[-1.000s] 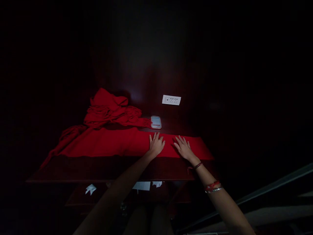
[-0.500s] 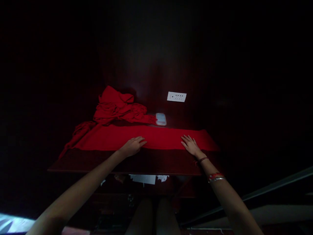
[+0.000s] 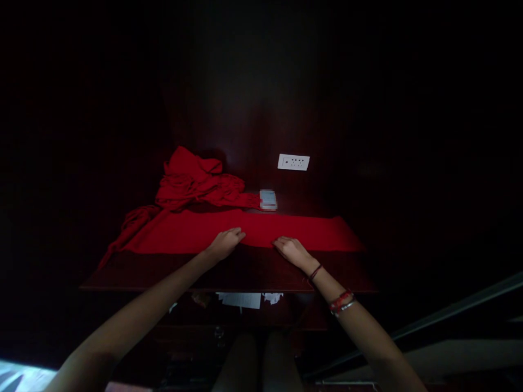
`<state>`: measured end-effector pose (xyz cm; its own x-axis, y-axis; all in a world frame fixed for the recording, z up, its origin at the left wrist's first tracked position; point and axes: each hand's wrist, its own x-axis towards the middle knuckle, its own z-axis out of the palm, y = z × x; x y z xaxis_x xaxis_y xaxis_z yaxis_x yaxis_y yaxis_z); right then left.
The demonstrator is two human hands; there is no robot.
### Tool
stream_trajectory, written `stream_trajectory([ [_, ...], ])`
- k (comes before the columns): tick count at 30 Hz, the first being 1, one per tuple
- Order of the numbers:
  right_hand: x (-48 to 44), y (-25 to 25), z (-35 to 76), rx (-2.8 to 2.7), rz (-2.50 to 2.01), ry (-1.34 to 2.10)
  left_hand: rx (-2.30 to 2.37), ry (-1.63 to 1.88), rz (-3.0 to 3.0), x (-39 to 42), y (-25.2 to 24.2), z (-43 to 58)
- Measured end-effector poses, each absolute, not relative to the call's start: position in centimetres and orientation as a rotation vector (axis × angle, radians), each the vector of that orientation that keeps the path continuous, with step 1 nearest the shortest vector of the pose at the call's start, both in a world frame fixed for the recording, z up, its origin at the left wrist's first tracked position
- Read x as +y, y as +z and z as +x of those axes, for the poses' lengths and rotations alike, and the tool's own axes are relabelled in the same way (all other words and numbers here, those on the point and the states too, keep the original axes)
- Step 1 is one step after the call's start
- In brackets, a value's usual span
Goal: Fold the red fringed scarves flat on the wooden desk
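Observation:
A long strip of red cloth [image 3: 204, 231] lies flat and folded along the dark wooden table. My left hand [image 3: 225, 243] is at its near edge, left of the middle, with fingers drawn together in a pinch on the fabric. A short way to the right, my right hand [image 3: 292, 250] rests at the same edge, its fingers pressed together and bent down onto the cloth; the thumb is hard to see. Both hands point inward, with a gap between them. At the back left, a crumpled heap of red fabric [image 3: 192, 179] joins or touches the strip's left end.
A phone-like object [image 3: 268, 200] with a blurred pale face lies behind the strip. On the dark wall is a white socket plate [image 3: 293, 162]. Papers [image 3: 241, 300] show on a shelf below the table's front edge [image 3: 163, 289]. The surroundings are very dark.
My right hand has slid left along the cloth toward my left hand, its spread fingers drawing together. My left hand stays nearly in place, its fingers closing into a pinch.

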<state>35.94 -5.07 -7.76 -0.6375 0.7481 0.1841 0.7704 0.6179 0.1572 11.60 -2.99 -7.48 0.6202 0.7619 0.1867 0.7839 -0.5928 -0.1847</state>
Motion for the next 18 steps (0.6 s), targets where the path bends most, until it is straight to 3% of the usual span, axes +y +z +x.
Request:
stream_trajectory([
  [13,-5.0,-7.7,36.6,-2.474,-1.197,0.038,-1.141,-0.357,-2.932,-3.5,-6.7,10.7],
  [18,-4.7,-6.8,36.6,-2.683,-1.218,-0.168,-1.165,-0.169,-2.671,-3.4,-6.3,10.0],
])
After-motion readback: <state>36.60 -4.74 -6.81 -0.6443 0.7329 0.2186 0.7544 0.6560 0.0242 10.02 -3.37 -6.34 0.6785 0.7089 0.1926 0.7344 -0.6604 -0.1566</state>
